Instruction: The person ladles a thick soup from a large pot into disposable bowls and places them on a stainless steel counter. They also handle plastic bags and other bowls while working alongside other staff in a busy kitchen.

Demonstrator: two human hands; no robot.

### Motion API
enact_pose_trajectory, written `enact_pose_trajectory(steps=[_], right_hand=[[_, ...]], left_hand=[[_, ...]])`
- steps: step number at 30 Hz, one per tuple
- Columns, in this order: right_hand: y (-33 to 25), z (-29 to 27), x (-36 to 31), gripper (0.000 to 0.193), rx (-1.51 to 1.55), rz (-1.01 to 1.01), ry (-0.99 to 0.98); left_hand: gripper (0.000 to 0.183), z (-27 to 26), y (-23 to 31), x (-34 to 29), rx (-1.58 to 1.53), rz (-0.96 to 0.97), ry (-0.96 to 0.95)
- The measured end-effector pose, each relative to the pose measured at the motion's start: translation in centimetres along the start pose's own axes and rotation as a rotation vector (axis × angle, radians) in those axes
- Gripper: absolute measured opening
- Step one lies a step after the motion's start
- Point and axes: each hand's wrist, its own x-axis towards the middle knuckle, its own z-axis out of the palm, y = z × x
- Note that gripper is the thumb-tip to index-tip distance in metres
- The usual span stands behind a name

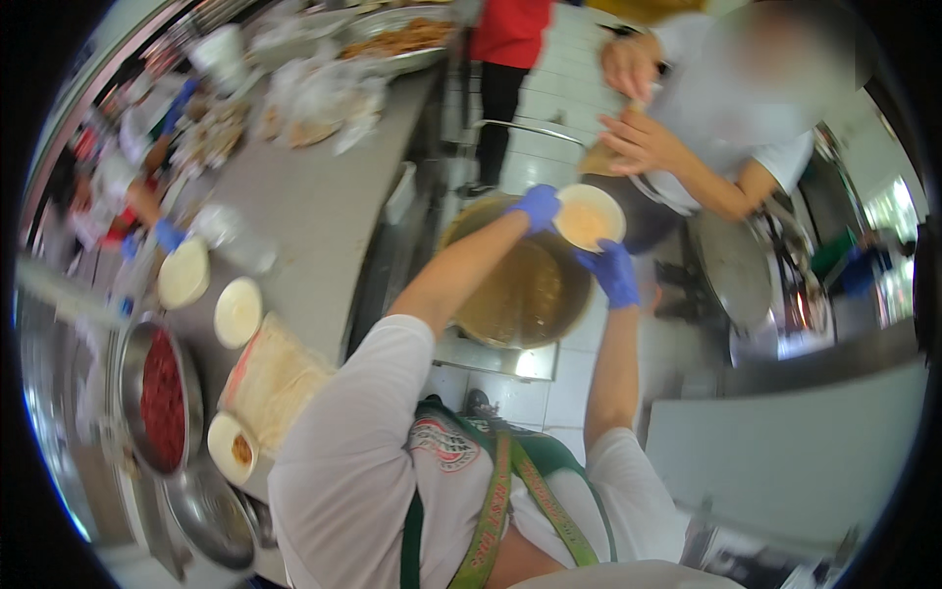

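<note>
Both my hands wear blue gloves and hold one white bowl (616, 209) in front of me. My left hand (537, 207) grips its left rim, and my right hand (612, 273) has it from the lower right. A pale orange, grainy-looking content (586, 226) lies in the bowl; its kind is too blurred to tell. Under my hands stands a large deep pot (571, 312) with a brownish inside. Across from me, a person in a white shirt has bare hands (640, 137) near the far side of the bowl.
A steel counter (304, 216) runs along my left, bearing white bowls (238, 312), a folded cloth (280, 378), plastic bags (324, 98) and a tray of orange-brown food (397, 44). A metal basin of dark red food (186, 393) stands farther left. Another large pot (731, 270) is at right.
</note>
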Motion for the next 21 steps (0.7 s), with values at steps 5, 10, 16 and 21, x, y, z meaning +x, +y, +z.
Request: enact_pose_trajectory(steps=[5,10,16,21], right_hand=[[1.7,6.8,1.7,0.055,-0.330,0.226,-0.119],[6.8,15.5,6.6,0.065,-0.598,0.191,-0.204],[17.6,27.6,21.8,0.032,-1.417,-0.821,-0.440],[22.8,39.1,25.9,0.041,-2.110,-1.016,-0.573]], left_hand=[[0.032,-8.1,-1.3,-6.8,0.592,0.243,0.413],[0.033,-19.8,-3.8,-21.1,0.501,0.050,0.634],[0.032,-26.4,-6.1,-36.8,0.236,-0.293,0.965],[0.027,-27.9,-10.3,-45.3,0.341,-0.409,1.144]])
